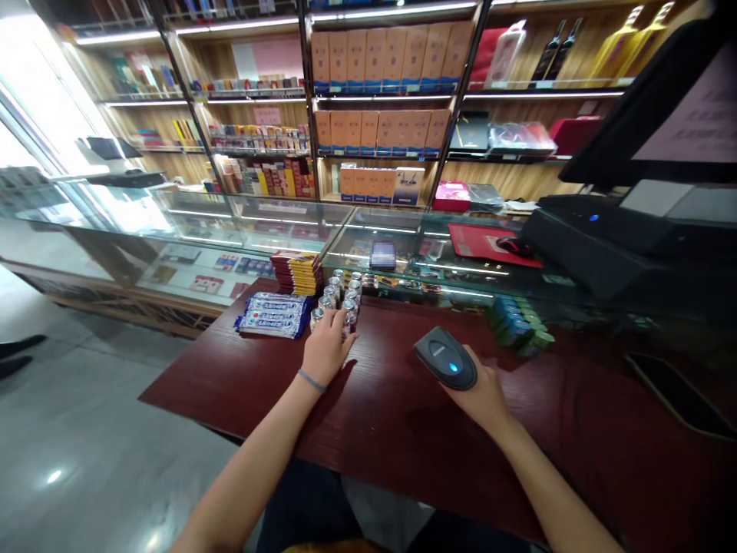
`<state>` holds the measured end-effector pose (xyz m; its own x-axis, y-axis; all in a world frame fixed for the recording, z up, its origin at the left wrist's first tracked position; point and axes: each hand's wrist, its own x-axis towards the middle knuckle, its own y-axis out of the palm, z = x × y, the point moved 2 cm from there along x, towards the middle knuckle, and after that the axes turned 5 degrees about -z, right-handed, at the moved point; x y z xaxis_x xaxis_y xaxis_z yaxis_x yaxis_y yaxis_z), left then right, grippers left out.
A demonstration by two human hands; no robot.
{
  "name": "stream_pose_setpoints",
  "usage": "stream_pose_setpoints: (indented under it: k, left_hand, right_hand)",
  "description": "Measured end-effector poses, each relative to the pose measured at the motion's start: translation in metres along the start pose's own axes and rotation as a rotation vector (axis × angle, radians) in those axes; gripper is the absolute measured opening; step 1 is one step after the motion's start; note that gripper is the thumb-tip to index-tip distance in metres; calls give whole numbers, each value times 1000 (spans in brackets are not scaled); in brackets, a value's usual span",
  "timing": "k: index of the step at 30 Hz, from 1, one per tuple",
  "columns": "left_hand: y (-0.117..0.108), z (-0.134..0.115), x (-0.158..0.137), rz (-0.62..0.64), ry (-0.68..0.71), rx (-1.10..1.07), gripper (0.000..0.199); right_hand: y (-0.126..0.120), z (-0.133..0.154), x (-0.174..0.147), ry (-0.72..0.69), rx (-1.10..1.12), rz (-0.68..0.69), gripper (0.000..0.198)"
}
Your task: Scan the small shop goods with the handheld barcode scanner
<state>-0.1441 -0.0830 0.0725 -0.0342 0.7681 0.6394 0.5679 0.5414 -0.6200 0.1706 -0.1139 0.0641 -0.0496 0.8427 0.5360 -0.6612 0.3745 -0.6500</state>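
Two rows of small silver-topped cans [350, 295] stand upright on the dark red wooden table. My left hand [325, 346] is at their near end, fingers and thumb around a front can that it mostly hides. In my right hand [484, 395] is a black barcode scanner [446, 359] with a lit blue light, held above the table with its head toward the left. Left of the cans lie blue-and-white packets [273, 315] in a row. Behind them rises a stack of red-and-yellow packs [296, 273].
Green and blue small packs [518, 326] stand at the table's right, with a phone [679, 393] farther right. A glass display counter [247, 230] borders the far edge, bearing a small device [382, 255] and a red mat [489, 244]. A dark monitor unit [627, 238] looms at right.
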Motion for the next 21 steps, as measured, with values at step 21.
stream_pose_setpoints:
  k: [21]
  left_hand:
    - [35,-10,-13,349,-586,-1122,75]
  right_hand:
    - [-11,22,-2,-234,-101,152,51]
